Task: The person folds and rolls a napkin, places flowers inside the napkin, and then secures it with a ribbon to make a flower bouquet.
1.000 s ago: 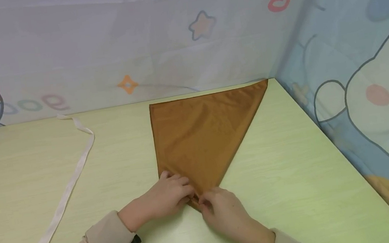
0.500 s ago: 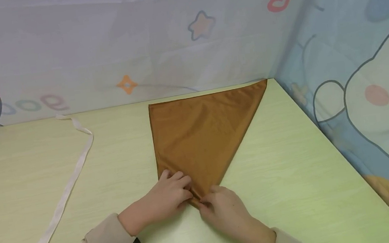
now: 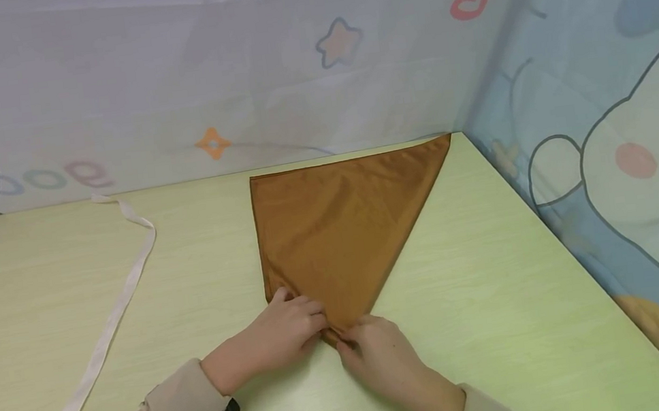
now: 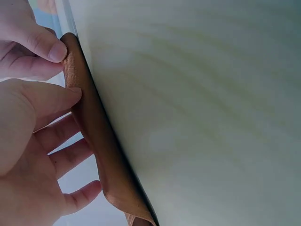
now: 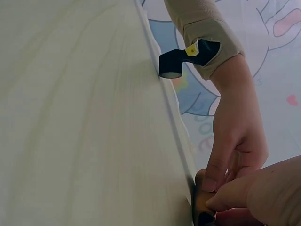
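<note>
A brown cloth (image 3: 339, 232) lies flat on the table, with its far right corner drawn to a point. Its near edge is turned up into a narrow roll (image 4: 101, 141), which shows along its length in the left wrist view. My left hand (image 3: 285, 327) holds this roll on the left, thumb on the near side and fingers spread along the far side. Right beside it, my right hand (image 3: 382, 357) pinches the roll near the cloth's lower right end. In the right wrist view both thumbs press on the rolled edge (image 5: 202, 197).
A long white ribbon (image 3: 107, 332) runs down the left part of the pale table (image 3: 501, 294). Printed curtains stand at the back (image 3: 263, 69) and along the right side (image 3: 645, 208). A black camera mount (image 5: 186, 61) sits on the left wrist.
The cloth's near edge has rolled slightly farther away, and less of its lower tip shows between the hands. Both hands keep their hold; the ribbon lies as before.
</note>
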The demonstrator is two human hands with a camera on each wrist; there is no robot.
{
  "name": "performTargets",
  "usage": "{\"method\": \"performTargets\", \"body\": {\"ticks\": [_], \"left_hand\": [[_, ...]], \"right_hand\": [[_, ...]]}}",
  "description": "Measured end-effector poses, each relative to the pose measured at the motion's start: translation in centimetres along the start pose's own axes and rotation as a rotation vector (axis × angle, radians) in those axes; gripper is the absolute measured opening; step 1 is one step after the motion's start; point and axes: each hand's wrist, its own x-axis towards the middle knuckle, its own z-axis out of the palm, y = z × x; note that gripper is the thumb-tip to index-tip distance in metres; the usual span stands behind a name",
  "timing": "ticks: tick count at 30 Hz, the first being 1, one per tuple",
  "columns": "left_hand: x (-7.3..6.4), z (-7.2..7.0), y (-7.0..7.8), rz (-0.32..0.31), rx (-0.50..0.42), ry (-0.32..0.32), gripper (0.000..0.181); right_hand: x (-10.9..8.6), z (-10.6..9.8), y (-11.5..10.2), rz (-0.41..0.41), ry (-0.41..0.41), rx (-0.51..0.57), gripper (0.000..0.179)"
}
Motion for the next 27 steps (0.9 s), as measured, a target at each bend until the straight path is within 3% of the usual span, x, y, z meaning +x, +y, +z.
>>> {"method": "performTargets", "body": {"ticks": [6,19,27], "left_hand": [[0.2,-0.1,-0.2,-0.048,-0.092,0.042,0.010],[0.4,0.1,-0.6,-0.039,-0.051,0.030,0.015],[0.4,0.2,-1.1,-0.014,-0.197,0.047,0.016]], "right_hand": [[0.1,-0.1,0.2,0.026,-0.014,0.058,0.003],[0.2,0.0,0.4,-0.002,0.042,0.032,0.006],[0.1,-0.1,0.5,0.008,0.040,-0.020,0.004]]}}
